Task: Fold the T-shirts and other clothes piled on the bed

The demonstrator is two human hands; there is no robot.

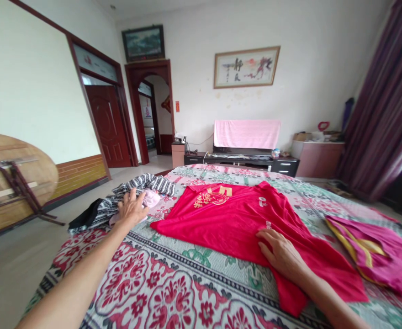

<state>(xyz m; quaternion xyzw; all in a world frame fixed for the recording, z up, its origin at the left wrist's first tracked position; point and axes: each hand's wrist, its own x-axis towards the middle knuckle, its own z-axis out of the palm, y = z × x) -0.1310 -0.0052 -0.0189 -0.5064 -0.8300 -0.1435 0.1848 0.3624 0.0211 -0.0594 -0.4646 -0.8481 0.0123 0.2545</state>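
Observation:
A red T-shirt (221, 219) with gold printing and small white marks lies spread sideways on a patterned bed cover (173, 292). My right hand (280, 250) rests on the shirt near its edge, fingers stretched out and gripping nothing. To the left, my left hand (131, 208) is over a small heap of clothes with its fingers apart. That heap has a black-and-white striped garment (105, 211) and a pale pink cloth (150, 198) beside my fingertips. Whether my left palm presses on the cloth is hidden.
A magenta garment with yellow trim (389, 256) lies at the right on the cover. Beyond stand a low black cabinet (284, 166) and a screen under a pink towel (247, 133). A folded round table (19, 171) leans at the left wall; a purple curtain (372, 105) hangs right.

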